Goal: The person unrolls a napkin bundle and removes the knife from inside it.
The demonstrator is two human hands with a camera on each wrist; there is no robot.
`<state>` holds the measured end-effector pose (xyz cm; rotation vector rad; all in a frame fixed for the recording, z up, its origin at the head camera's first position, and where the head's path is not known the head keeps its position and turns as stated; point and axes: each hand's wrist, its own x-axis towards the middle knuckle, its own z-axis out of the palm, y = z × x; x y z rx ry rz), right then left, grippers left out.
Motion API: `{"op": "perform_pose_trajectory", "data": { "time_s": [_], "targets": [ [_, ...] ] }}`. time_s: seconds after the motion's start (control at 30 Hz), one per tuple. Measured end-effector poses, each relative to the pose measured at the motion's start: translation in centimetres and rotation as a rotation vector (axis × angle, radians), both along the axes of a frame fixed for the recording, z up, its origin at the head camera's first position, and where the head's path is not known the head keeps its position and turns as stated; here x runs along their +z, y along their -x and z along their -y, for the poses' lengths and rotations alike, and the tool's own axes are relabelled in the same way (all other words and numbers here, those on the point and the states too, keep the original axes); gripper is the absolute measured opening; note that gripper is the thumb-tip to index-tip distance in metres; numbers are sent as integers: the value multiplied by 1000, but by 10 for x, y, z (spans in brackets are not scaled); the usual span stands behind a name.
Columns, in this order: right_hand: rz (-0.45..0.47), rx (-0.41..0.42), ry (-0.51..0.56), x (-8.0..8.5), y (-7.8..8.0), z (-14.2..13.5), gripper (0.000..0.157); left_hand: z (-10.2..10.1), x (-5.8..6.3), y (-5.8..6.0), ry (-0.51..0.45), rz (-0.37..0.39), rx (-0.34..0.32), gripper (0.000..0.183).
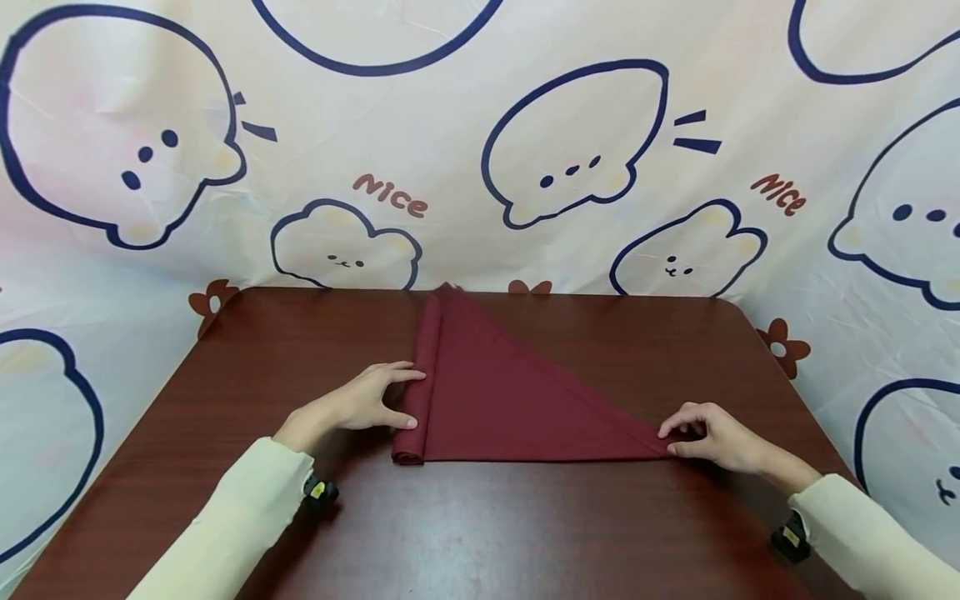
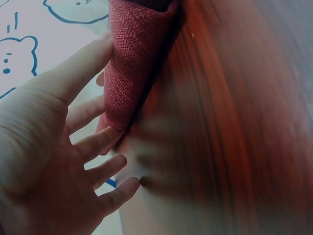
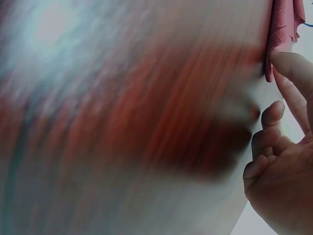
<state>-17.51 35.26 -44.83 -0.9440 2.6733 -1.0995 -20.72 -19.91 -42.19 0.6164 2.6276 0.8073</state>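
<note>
A dark red cloth (image 1: 517,400) lies on the table, its left side wound into a long roll (image 1: 427,367) and the rest spread flat, narrowing to a point at the right. Against the roll rests my left hand (image 1: 367,398), thumb near its front end and fingers further back. The left wrist view shows those fingers (image 2: 100,142) spread and fairly straight beside the woven roll (image 2: 134,63). At the right tip, my right hand (image 1: 716,437) pinches the cloth between thumb and forefinger. In the right wrist view its other fingers (image 3: 266,142) curl loosely below the cloth's edge (image 3: 281,29).
The brown wooden table (image 1: 480,533) has a glossy top that reflects light near the front. Behind and beside it hangs a white sheet (image 1: 450,125) printed with cartoon animals. Both wrists carry a small dark device (image 1: 321,490) below pale sleeves (image 1: 240,508).
</note>
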Motion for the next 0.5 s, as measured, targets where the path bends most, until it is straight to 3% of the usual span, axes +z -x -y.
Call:
{"op": "perform_pose_trajectory", "data": {
  "time_s": [0.5],
  "targets": [
    [18, 13, 2, -1, 0, -24, 19, -21, 1, -2, 17, -1, -5, 76]
  ]
}}
